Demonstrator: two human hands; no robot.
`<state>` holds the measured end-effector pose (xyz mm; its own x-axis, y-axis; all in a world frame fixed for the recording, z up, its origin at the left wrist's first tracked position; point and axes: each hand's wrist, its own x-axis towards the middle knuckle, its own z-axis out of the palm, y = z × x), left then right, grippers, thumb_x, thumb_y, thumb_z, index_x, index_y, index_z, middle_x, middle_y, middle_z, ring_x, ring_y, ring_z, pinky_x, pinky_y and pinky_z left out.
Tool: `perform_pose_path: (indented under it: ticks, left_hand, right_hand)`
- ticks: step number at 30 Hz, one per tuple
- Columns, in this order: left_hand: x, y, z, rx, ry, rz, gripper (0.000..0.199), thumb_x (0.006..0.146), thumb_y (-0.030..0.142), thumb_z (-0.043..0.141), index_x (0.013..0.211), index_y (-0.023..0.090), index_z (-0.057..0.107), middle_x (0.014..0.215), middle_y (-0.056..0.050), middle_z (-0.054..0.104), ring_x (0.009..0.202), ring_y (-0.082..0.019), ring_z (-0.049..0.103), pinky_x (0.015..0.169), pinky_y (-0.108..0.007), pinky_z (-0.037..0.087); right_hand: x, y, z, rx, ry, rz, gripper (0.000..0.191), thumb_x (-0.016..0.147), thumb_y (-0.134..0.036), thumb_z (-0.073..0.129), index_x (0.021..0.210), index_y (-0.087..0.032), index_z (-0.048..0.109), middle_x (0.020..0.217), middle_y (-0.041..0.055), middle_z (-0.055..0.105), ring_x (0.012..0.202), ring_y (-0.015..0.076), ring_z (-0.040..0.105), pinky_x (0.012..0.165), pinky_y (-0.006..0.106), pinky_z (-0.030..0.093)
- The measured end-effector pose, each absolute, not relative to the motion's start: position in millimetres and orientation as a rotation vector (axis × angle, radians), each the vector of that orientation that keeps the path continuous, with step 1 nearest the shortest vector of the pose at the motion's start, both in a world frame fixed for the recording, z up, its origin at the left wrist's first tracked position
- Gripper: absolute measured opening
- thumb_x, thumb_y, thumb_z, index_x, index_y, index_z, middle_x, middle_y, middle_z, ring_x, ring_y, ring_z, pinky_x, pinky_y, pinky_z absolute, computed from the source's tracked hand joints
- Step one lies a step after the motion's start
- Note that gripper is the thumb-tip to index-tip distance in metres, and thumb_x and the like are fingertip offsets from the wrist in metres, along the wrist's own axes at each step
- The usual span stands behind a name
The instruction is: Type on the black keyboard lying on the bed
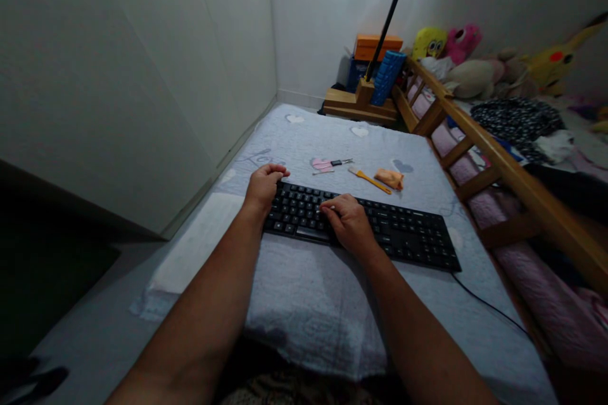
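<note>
One black full-size plastic keyboard [408, 231] in the head view, lying at a slant across the table [494, 310], blocky keys in neat rows and a thin black cord [489, 304] curving off the right end. Underneath is a soft, rumpled grey-blue cloth [308, 285] with pale heart shapes on it. My right hand [351, 221] is over the middle keys, thumb and finger pinched on a small whitish stick [330, 208]. My left hand [263, 191] is at the top left corner, fingers bunched close; can't tell if they're actually gripping the edge.

Just past the keyboard: a skinny white stick [323, 172], a tool with a black grip and thin metal prongs [336, 163], an orange-yellow plastic brush [373, 181] with pale bristles, and a crumpled orange cloth bundle [389, 179]. Smooth, folded white sheet [199, 240] on the left.

Writing-wise, the cloth has a curly "Love" printed on it; key legends are too tiny to read.
</note>
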<state>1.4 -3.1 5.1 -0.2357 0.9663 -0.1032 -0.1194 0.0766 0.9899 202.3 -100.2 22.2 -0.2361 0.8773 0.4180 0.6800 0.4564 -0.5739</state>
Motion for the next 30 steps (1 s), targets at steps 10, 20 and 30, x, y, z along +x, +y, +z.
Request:
perform_pose_path:
  ticks: [10,20,30]
  left_hand:
    - [1.6,-4.5,6.1,0.932,1.342,1.361,0.010,0.065,0.015,0.060,0.073,0.018,0.065,0.077,-0.004,0.071,0.077,-0.018,0.061,0.081,-0.031,0.045]
    - [1.4,-4.6,7.0,0.934,1.348,1.357,0.009,0.065,0.015,0.061,0.073,0.018,0.065,0.078,-0.004,0.071,0.078,-0.018,0.062,0.083,-0.031,0.045]
    - [0.5,-3.7,4.2,0.940,1.346,1.358,0.011,0.064,0.017,0.061,0.074,0.019,0.065,0.078,-0.004,0.071,0.079,-0.019,0.061,0.082,-0.032,0.046]
  right_hand:
    - [196.8,-99.5,21.4,-1.306,-2.012,0.365,0.015,0.092,-0.014,0.060,0.090,-0.019,0.074,0.087,0.0073,0.074,0.088,0.0234,0.062,0.084,0.038,0.047]
    - [196.9,-102.1,23.6,-1.297,-2.020,0.387,0.015,0.092,-0.014,0.060,0.089,-0.019,0.074,0.086,0.0073,0.073,0.088,0.0232,0.062,0.083,0.038,0.047]
    - [196.8,-104.2,25.2,-1.254,-2.033,0.432,0.016,0.091,-0.013,0.059,0.086,-0.019,0.073,0.084,0.0060,0.072,0.085,0.0214,0.062,0.082,0.035,0.046]
